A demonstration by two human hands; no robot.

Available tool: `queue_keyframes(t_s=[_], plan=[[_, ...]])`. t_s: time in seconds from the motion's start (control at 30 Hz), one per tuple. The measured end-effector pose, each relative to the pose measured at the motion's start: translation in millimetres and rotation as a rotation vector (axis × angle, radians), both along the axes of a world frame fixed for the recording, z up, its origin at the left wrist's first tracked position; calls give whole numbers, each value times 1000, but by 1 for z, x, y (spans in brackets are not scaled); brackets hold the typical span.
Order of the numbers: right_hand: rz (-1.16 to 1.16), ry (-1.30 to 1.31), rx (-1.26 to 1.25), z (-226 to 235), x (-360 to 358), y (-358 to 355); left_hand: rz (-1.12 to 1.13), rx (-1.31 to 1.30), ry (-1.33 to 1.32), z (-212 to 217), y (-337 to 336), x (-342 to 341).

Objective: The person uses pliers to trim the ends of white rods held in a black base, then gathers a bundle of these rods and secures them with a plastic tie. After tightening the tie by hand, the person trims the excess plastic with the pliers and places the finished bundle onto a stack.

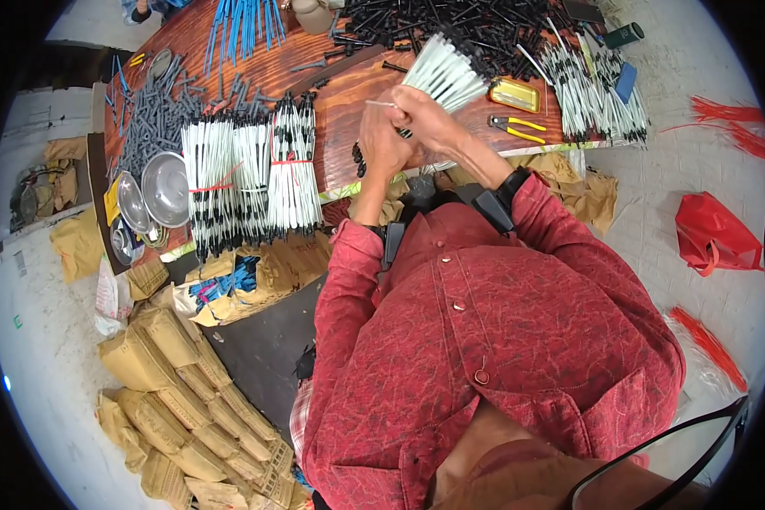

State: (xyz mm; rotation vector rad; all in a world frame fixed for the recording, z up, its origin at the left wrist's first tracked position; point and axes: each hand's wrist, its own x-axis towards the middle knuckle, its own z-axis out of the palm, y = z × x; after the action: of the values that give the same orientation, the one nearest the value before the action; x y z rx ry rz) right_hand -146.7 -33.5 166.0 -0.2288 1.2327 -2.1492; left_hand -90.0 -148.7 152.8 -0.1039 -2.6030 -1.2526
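My hands meet at the near edge of the table around a fanned bundle of white rods (447, 75), whose black lower ends peek out below the fingers. My right hand (427, 121) is closed around the bundle's lower part. Pressed against it, my left hand (383, 140) has its fingers curled; what they grip is largely hidden. A thin pale strip (381, 104) pokes out leftward between the hands. To the left, bundles of white rods with black ends (293, 161) stand side by side, some tied with red strands. Yellow-handled cutters (518, 128) lie to the right.
Black parts (450, 21) heap at the back, grey plugs (157, 110) at left beside a metal bowl (166, 189). A yellow tin (514, 95) and loose white rods (578, 89) lie right. Brown packs (187, 399) stack on the floor; a red bag (716, 234) sits right.
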Motion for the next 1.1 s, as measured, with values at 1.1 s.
queue_keyframes(t_s=[1.1], plan=[[68,343,802,-22,-15,104,-120,-333,-283,-33,11,-3]])
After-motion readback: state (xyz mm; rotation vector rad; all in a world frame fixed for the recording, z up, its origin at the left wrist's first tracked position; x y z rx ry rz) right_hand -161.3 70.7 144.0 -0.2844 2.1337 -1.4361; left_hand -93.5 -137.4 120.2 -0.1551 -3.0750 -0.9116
